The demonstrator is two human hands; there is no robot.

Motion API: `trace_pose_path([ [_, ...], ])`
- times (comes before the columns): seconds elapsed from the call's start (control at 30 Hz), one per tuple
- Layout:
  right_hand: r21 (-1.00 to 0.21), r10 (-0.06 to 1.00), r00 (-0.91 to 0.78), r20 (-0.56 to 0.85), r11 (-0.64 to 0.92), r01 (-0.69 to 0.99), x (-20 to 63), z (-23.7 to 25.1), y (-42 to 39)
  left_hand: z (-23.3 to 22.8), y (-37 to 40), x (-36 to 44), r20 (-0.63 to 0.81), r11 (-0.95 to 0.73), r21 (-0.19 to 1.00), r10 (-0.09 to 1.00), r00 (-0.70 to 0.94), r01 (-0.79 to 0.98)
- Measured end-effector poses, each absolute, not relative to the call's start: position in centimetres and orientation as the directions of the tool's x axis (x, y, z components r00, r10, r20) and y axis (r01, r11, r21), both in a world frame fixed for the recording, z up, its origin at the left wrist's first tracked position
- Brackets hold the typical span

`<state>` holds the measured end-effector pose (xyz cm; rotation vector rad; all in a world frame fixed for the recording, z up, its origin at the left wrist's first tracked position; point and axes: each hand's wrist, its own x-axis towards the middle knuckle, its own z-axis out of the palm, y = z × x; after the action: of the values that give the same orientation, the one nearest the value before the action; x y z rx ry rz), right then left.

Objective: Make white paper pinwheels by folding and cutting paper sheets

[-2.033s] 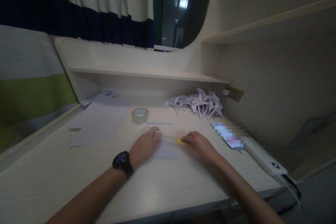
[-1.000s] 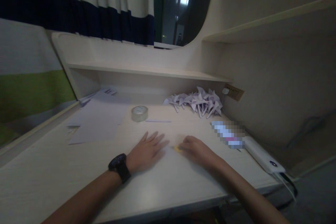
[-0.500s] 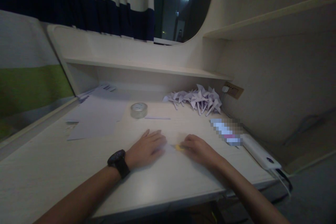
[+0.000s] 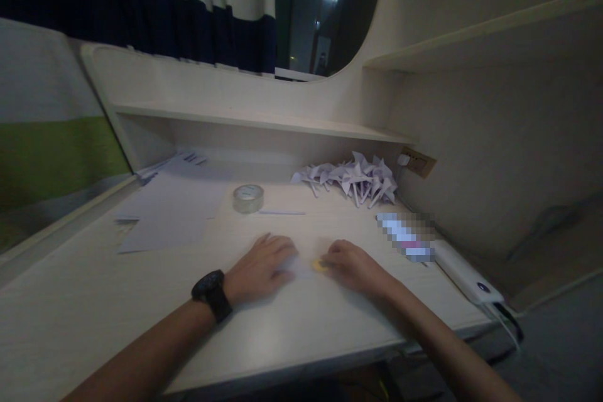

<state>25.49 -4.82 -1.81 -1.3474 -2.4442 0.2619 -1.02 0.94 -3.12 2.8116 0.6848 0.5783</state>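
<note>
**Paper sheet pinned flat, yellow tool at its edge**

Left hand (image 4: 261,267) lay flat, fingers spread, pressing a small paper sheet (image 4: 301,269) onto the tabletop (image 4: 117,301). Right hand (image 4: 351,267) was curled around a small yellow tool (image 4: 320,265) touching the sheet's right edge. Paper judged light, flimsy, easily creased or slid; best held by flat pressure near edges.

pixelated obj (image 4: 405,236) by power bank (image 4: 466,277), yellow item (image 4: 320,265) mostly hidden under right hand (image 4: 351,267)
</note>
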Motion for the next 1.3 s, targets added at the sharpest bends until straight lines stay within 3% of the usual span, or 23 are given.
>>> trace_pose_path([
  [0.23,-0.334,0.849,-0.505,0.158,0.527,0.782,25.5,-0.9,-5.5,-3.1,1.0,-1.0,0.332,-0.841,0.322,0.53,0.78,0.434],
  [0.63,-0.354,0.842,-0.517,0.157,0.537,0.766,24.9,-0.9,-5.8,-3.1,0.9,-0.8,0.355,-0.823,0.245,0.567,0.743,0.512],
  [0.93,-0.336,0.842,-0.513,0.166,0.537,0.774,24.9,-1.0,-5.9,-3.9,0.4,-0.9,0.192,-0.814,0.228,0.575,0.795,0.534],
  [1.3,-0.345,0.864,-0.463,0.197,0.503,0.793,24.6,-1.7,-6.2,-4.5,0.7,-0.9,0.193,-0.809,0.192,0.586,0.787,0.555],
])
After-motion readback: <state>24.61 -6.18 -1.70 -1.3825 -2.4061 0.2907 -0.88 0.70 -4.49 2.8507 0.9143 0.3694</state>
